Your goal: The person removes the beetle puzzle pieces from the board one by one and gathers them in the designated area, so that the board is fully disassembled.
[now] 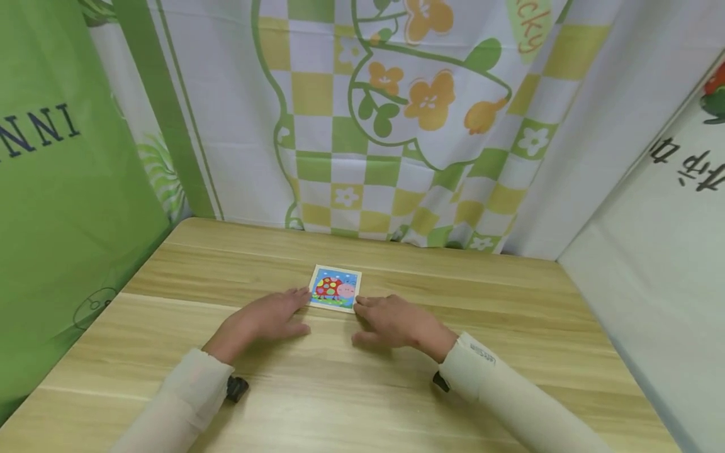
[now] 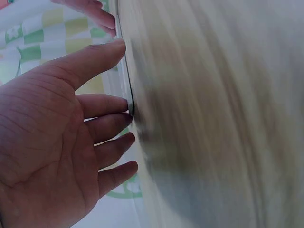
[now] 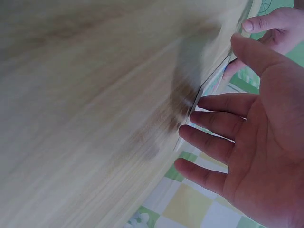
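A checked, flower-printed curtain [image 1: 348,163] hung behind the far edge of the wooden table [image 1: 340,402], with green printed cloth [image 1: 56,220] along the left edge and white lettered cloth [image 1: 657,251] along the right. Two pale sleeves, left [image 1: 175,402] and right [image 1: 510,393], reached in over the near edge. The left hand [image 1: 274,316] and right hand [image 1: 393,322] lay palm-down, fingers extended and nearly straight, thumbs apart, gripping nothing; their fingertips met the left and right sides of a thin ladybug picture board [image 1: 334,288]. It lay flat, nearer the table's far edge than its near one, slightly left of midway between the far corners.

As a judgement, uneven pressure from the two sides could twist the board or skid it, since it looked thin and the tabletop smooth; squeezing too high could let fingertips slip over its low rim. A small black device [image 1: 236,389] showed under the left cuff; it might scrape the wood if that forearm dipped.
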The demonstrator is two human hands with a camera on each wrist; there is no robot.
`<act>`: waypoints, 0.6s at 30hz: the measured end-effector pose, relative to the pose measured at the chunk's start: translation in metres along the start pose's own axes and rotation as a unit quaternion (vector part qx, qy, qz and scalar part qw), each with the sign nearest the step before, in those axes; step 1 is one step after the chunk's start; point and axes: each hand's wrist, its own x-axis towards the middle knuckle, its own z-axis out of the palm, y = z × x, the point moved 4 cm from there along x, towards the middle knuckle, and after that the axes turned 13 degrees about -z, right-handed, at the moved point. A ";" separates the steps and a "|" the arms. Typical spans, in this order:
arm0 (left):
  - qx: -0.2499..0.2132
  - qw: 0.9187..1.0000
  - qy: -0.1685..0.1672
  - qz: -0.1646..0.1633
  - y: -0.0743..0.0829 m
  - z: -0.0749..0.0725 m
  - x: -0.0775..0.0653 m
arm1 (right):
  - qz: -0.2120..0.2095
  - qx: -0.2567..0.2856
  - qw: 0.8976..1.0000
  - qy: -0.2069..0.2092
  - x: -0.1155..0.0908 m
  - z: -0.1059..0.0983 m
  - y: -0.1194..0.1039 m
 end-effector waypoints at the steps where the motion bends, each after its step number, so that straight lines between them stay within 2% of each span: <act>1: 0.007 1.000 0.001 0.003 0.003 0.001 -0.002 | -0.006 -0.004 1.000 0.004 -0.002 0.000 -0.001; 9: 0.016 1.000 0.003 0.005 0.015 0.003 -0.013 | -0.024 -0.025 0.999 0.031 -0.015 0.002 -0.002; 18: 0.016 1.000 0.001 0.014 0.022 0.005 -0.013 | -0.022 -0.003 0.999 0.032 -0.025 0.002 -0.002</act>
